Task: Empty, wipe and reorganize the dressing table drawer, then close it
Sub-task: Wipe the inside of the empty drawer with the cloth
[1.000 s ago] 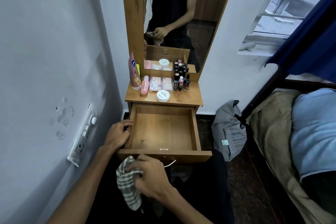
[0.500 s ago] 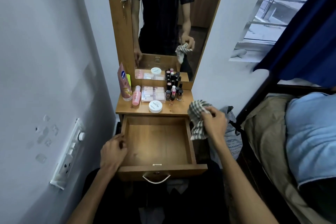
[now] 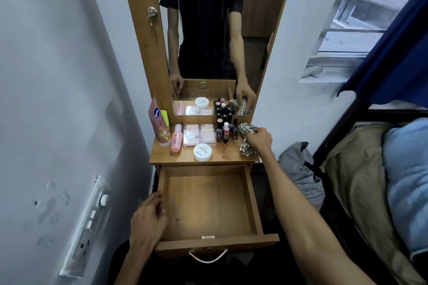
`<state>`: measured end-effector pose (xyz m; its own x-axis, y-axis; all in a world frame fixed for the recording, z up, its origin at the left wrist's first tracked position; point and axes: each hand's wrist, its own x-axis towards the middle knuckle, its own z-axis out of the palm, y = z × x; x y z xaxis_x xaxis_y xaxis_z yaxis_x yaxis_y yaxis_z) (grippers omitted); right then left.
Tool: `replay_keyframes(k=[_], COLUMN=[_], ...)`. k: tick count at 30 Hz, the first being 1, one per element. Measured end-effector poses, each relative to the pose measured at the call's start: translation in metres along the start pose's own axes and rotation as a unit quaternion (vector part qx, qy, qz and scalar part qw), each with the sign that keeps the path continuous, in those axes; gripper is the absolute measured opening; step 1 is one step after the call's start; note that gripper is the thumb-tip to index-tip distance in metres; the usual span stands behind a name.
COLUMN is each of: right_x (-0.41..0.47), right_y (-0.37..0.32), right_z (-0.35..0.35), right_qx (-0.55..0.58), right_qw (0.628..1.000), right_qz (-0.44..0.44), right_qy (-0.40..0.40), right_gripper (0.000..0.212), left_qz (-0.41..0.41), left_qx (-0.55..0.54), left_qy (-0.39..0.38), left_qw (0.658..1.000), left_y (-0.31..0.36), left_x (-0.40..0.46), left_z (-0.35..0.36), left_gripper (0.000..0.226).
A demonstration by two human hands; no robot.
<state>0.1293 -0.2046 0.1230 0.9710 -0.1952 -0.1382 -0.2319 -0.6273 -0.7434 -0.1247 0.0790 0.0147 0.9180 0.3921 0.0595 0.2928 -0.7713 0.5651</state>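
The wooden drawer [image 3: 252,201] is pulled out and holds nothing inside. My left hand [image 3: 148,222] grips its left wall with curled fingers. My right hand [image 3: 259,140] holds a checked green-and-white cloth [image 3: 246,148] down on the right end of the dressing table top [image 3: 176,157]. On that top stand a pink tube [image 3: 158,127], a small pink bottle [image 3: 177,137], flat clear boxes [image 3: 200,134], a white round jar [image 3: 202,152] and several nail polish bottles [image 3: 225,132].
A tall mirror [image 3: 208,30] rises behind the table top. A wall with a switch panel [image 3: 88,227] is close on the left. A grey bag [image 3: 298,169] lies on the floor to the right, beside a bed with bedding [image 3: 393,180].
My right hand carried the cloth from below the drawer front, up past its right side, onto the right end of the table top. My left hand stayed on the drawer's left wall.
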Motion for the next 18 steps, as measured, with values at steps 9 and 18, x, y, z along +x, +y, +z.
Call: replay_keyframes(k=[9, 18], right_x=[0.02, 0.013], right_y=[0.009, 0.002], right_z=[-0.004, 0.006], right_qx=[-0.071, -0.105], right_qw=[0.995, 0.994], right_qz=[-0.01, -0.027], right_qy=[-0.063, -0.014], right_gripper=[0.029, 0.027], left_qz=[0.012, 0.017], left_qx=[0.009, 0.018], left_qy=[0.012, 0.001], left_qw=[1.0, 1.0], left_y=[0.0, -0.001], left_x=[0.003, 0.001], left_z=[0.003, 0.004], left_gripper=[0.028, 0.032])
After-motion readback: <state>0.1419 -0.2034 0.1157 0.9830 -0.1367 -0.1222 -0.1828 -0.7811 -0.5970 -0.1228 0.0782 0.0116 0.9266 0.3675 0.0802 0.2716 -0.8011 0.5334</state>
